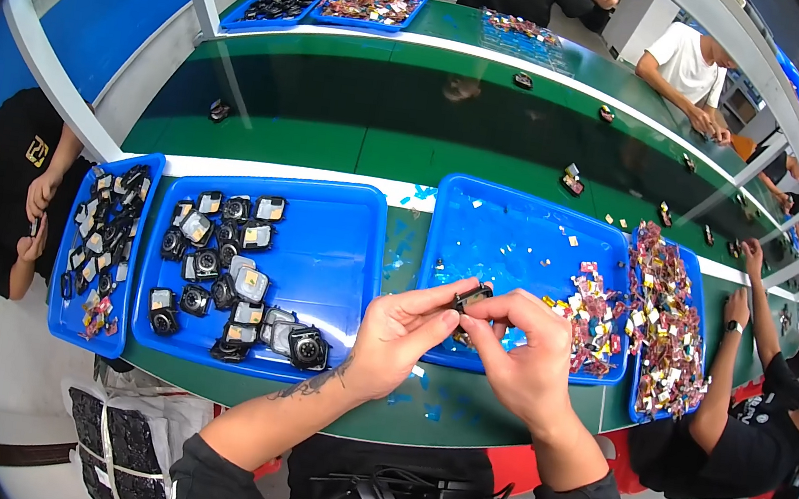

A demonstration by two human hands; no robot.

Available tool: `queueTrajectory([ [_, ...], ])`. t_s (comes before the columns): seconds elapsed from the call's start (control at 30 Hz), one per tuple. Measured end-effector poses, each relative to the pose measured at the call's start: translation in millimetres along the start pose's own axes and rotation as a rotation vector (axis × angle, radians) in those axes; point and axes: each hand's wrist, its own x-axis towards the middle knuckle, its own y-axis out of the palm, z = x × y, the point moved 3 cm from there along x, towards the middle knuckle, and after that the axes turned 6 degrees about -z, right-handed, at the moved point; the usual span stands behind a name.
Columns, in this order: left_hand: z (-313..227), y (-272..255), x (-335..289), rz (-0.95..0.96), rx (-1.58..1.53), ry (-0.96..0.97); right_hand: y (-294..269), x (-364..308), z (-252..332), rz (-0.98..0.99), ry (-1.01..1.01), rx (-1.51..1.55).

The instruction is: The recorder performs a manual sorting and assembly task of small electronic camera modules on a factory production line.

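Observation:
Both hands meet over the near edge of a blue tray point(516, 209). Between the fingertips they hold a small black plastic housing point(474, 299). My left hand point(398, 335) pinches it from the left, thumb and fingers extended toward it. Thumb and forefinger of my right hand point(532, 358) close on its right side. Small wired parts point(594, 321) in pink, yellow and white lie heaped at that tray's right end. To the left, another blue tray point(326, 230) bears several black housings point(252, 283) with pale squares and round lens-like fronts. Fingers hide part of the held piece.
A narrow blue tray point(59, 306) of black pieces stands far left, another of wired parts point(663, 315) at right. Beyond a white rail point(308, 180) runs a green conveyor point(313, 142) carrying scattered pieces. Other people sit left, right and across. White frame posts point(60, 69) rise at the left.

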Motion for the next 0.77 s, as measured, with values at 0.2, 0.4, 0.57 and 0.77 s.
queueTrajectory([
  [0.2,-0.4,1.8,-0.6,0.000,0.012,-0.023,-2.0,0.1,0.4,-0.003,-0.001,-0.022],
  [0.4,0.8,1.9,-2.3,-0.001,0.019,-0.017,-5.0,-0.1,0.9,0.022,0.034,-0.006],
  [0.57,0.5,2.7,-3.1,-0.015,0.012,-0.007,-4.7,0.9,1.4,0.017,0.030,-0.025],
  [0.77,-2.3,4.4,-4.0,0.006,0.004,0.015,-4.8,2.6,2.6,0.025,-0.060,-0.079],
])
